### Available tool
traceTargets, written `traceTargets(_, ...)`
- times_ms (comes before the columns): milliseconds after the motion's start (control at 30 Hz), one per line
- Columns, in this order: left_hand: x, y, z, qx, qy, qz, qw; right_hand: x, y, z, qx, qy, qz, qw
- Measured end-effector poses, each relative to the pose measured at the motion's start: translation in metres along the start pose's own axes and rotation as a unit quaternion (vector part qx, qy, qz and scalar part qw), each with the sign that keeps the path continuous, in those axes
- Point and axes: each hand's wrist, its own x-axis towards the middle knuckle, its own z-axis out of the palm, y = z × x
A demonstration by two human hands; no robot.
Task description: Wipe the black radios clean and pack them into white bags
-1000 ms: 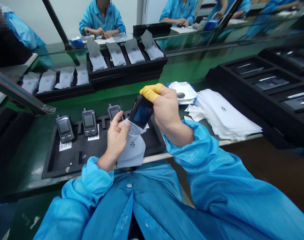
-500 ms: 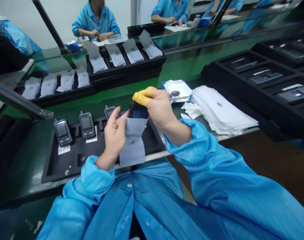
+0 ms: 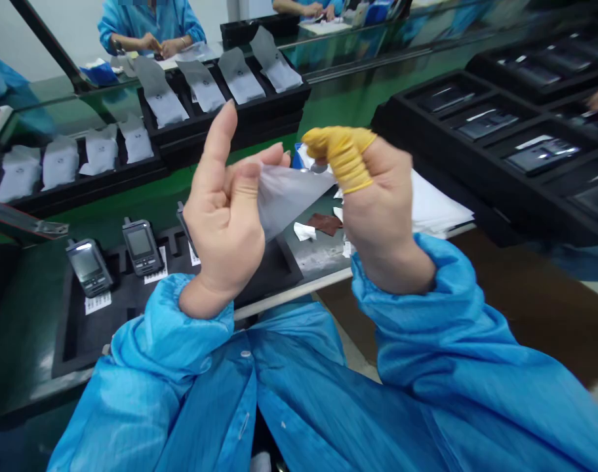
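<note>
1. Both hands had risen from the tray and drawn apart, and the black handheld device gripped a moment earlier no longer showed between them.
2. The left hand [image 3: 225, 229] was raised, its thumb [image 3: 219, 141] pointing up and clear of the work, while its curled fingers [image 3: 264, 157] pinched one side of a thin grey pouch [image 3: 292, 200].
3. The right hand [image 3: 382, 213], its finger sheathed in a yellow rubber finger cot [image 3: 341, 157], was closed around the pouch's opposite corner.
4. The pouch was stretched between the hands, above a black foam tray [image 3: 274, 272]. Whether anything lay inside it could not be told.
5. Two black handheld radios [image 3: 141, 246] sat in the tray, with a third partly hidden behind the left hand.
6. A stack of white sheets [image 3: 441, 203] lay just beyond the right hand, and long black trays of grey pouches [image 3: 166, 108] stood ahead.
7. Across the bench, a co-worker in a blue gown [image 3: 151, 26] worked with both hands, apart from the wearer's own.
</note>
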Motion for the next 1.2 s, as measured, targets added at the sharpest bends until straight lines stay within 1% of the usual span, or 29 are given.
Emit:
traceTargets(33,0.004,0.000,0.004,-0.027,-0.001,-0.020,0.999,0.007,0.007,-0.009,0.009,0.026,-0.014,1.000)
traceTargets(100,0.012,-0.007,0.006,-0.059,0.021,-0.069,0.996,0.023,0.028,-0.028,-0.005,0.068,-0.032,0.997)
traceTargets(167,0.018,-0.025,0.002,-0.069,0.064,-0.125,0.988,0.042,0.057,-0.051,-0.092,0.112,0.000,0.989)
traceTargets(200,0.020,-0.037,-0.001,-0.068,0.088,-0.151,0.982,0.051,0.073,-0.064,-0.154,0.124,0.033,0.980)
traceTargets(233,0.021,-0.050,-0.006,-0.065,0.116,-0.181,0.975,0.058,0.089,-0.077,-0.225,0.122,0.081,0.963)
traceTargets(267,0.021,-0.064,-0.010,-0.051,0.146,-0.212,0.965,0.063,0.103,-0.090,-0.299,0.114,0.138,0.937)
traceTargets(300,0.021,-0.077,-0.015,-0.032,0.171,-0.230,0.957,0.067,0.117,-0.103,-0.371,0.099,0.197,0.902)
traceTargets(367,0.019,-0.100,-0.024,0.009,0.211,-0.265,0.941,0.070,0.140,-0.123,-0.451,0.076,0.278,0.845)
traceTargets(400,0.019,-0.109,-0.028,0.030,0.222,-0.282,0.933,0.070,0.150,-0.130,-0.484,0.059,0.309,0.816)
traceTargets(467,0.020,-0.121,-0.035,0.069,0.231,-0.319,0.917,0.066,0.165,-0.138,-0.514,0.031,0.347,0.784)
traceTargets(500,0.021,-0.124,-0.039,0.081,0.228,-0.332,0.911,0.064,0.172,-0.141,-0.518,0.022,0.357,0.777)
traceTargets(533,0.022,-0.126,-0.041,0.087,0.225,-0.342,0.908,0.063,0.177,-0.142,-0.513,0.019,0.360,0.779)
traceTargets(600,0.024,-0.123,-0.046,0.094,0.208,-0.338,0.913,0.060,0.183,-0.144,-0.509,0.022,0.360,0.782)
traceTargets(667,0.025,-0.115,-0.050,0.116,0.186,-0.299,0.929,0.060,0.184,-0.145,-0.507,0.043,0.351,0.786)
traceTargets(767,0.023,-0.097,-0.052,0.156,0.157,-0.206,0.953,0.064,0.173,-0.147,-0.504,0.093,0.318,0.797)
traceTargets(833,0.018,-0.085,-0.050,0.156,0.144,-0.157,0.964,0.066,0.158,-0.141,-0.500,0.118,0.286,0.809)
traceTargets(867,0.015,-0.079,-0.048,0.149,0.135,-0.145,0.969,0.067,0.148,-0.135,-0.494,0.127,0.264,0.819)
traceTargets(900,0.011,-0.075,-0.044,0.135,0.121,-0.149,0.972,0.066,0.136,-0.125,-0.479,0.136,0.233,0.835)
traceTargets(933,0.007,-0.071,-0.040,0.115,0.099,-0.173,0.973,0.063,0.124,-0.113,-0.456,0.142,0.193,0.857)
traceTargets(1000,-0.001,-0.064,-0.031,0.063,0.029,-0.266,0.961,0.050,0.095,-0.079,-0.361,0.153,0.070,0.917)
traceTargets(1033,-0.006,-0.061,-0.027,0.033,-0.012,-0.318,0.947,0.041,0.080,-0.060,-0.317,0.127,0.009,0.940)
traceTargets(1067,-0.009,-0.058,-0.024,0.000,-0.045,-0.362,0.931,0.029,0.065,-0.041,-0.288,0.094,-0.039,0.952)
traceTargets(1100,-0.012,-0.054,-0.023,-0.034,-0.068,-0.392,0.917,0.017,0.052,-0.021,-0.280,0.060,-0.080,0.955)
traceTargets(1167,-0.017,-0.046,-0.028,-0.099,-0.084,-0.411,0.902,-0.011,0.031,0.014,-0.296,-0.023,-0.157,0.942)
traceTargets(1200,-0.018,-0.041,-0.033,-0.122,-0.082,-0.409,0.901,-0.024,0.024,0.029,-0.313,-0.064,-0.193,0.928)
